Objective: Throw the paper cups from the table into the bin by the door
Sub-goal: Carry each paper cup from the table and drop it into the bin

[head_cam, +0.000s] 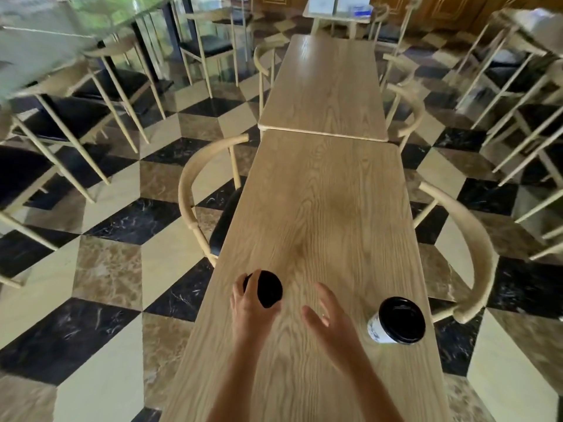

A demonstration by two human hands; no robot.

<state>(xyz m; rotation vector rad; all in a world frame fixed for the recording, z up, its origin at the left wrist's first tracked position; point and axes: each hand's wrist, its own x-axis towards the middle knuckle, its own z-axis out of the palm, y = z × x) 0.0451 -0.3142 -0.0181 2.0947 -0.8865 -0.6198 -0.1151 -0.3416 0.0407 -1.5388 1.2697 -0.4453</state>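
Note:
Two paper cups with black lids stand on a long light-wood table (pixel 329 208). My left hand (pixel 248 309) is wrapped around the left cup (pixel 269 287) near the table's left edge; only its black lid shows past my fingers. The right cup (pixel 397 321), white with a dark print, stands upright near the right edge. My right hand (pixel 330 321) hovers over the tabletop between the two cups, fingers spread, holding nothing, a short way left of the right cup. No bin or door is in view.
A second wooden table (pixel 329 86) butts against the far end. Curved-back wooden chairs stand at the left (pixel 195 190) and right (pixel 475 263) of my table, with more chairs and tables around. The floor (pixel 115 269) is chequered marble.

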